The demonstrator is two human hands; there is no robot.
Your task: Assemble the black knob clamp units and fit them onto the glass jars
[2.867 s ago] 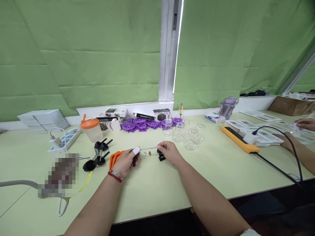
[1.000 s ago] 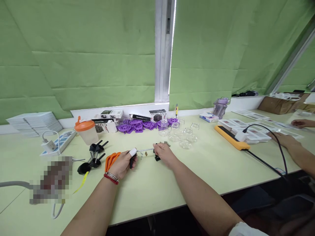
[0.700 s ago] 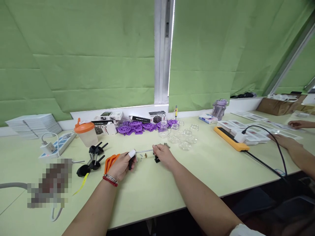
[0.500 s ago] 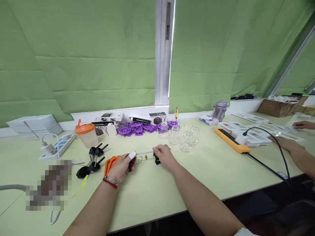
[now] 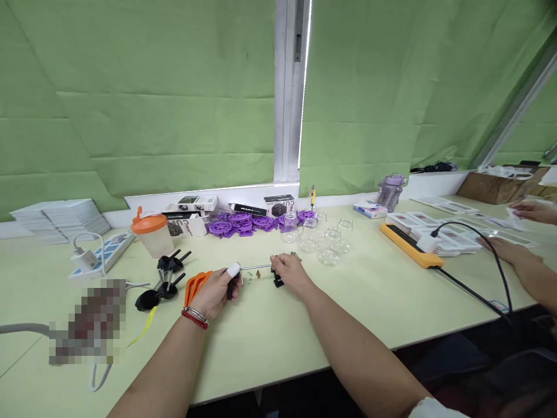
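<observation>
My left hand (image 5: 216,292), its thumb in a white cover, is closed around a black part (image 5: 230,288). A thin metal rod (image 5: 256,267) spans from that part to my right hand (image 5: 289,273), whose fingers pinch its other end. Just under my right fingers is a black piece (image 5: 278,281); whether it is held or lies on the table, I cannot tell. Between the hands lie small silver screws (image 5: 250,275) and a brass-coloured bit (image 5: 258,273). Orange plastic parts (image 5: 198,284) sit beside my left hand, close to black parts with stems (image 5: 167,287).
Purple plastic parts (image 5: 237,223) are heaped before boxes (image 5: 278,206) at the back. Clear jars (image 5: 329,255) stand right of them. An orange-lidded cup (image 5: 154,235) and a power strip (image 5: 111,255) are leftward. At right, a co-worker's hands (image 5: 507,249) are beyond a yellow-black bar (image 5: 409,247).
My hands hold almost the same pose, with the rod still between them. At the right, the co-worker's far hand has moved and now holds something white. The view has shifted slightly.
</observation>
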